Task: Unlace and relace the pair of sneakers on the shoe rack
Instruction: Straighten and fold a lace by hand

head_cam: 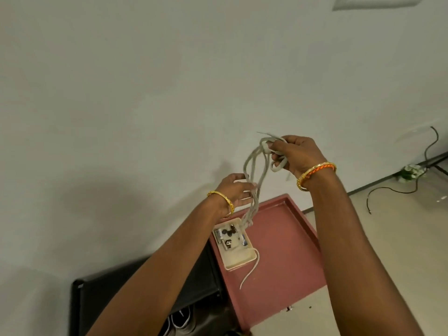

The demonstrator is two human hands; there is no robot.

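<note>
Grey shoelaces (pixel 254 170) hang in loops in the air in front of a pale wall. My right hand (pixel 298 154) is raised and holds the bunched upper end of the laces. Lower and to the left, my left hand (pixel 236 192) has its fingers around the hanging strands. The laces' lower ends dangle just above a cream tray. At the bottom edge, a pair of sneakers (pixel 179 321) with white soles shows inside a black shoe rack (pixel 101 294), partly hidden by my left forearm.
A pink cabinet top (pixel 286 251) stands right of the rack, with a cream tray (pixel 238 253) of small items and a white cord on it. A black cable (pixel 397 190) and a small plant (pixel 411 172) lie on the floor at right.
</note>
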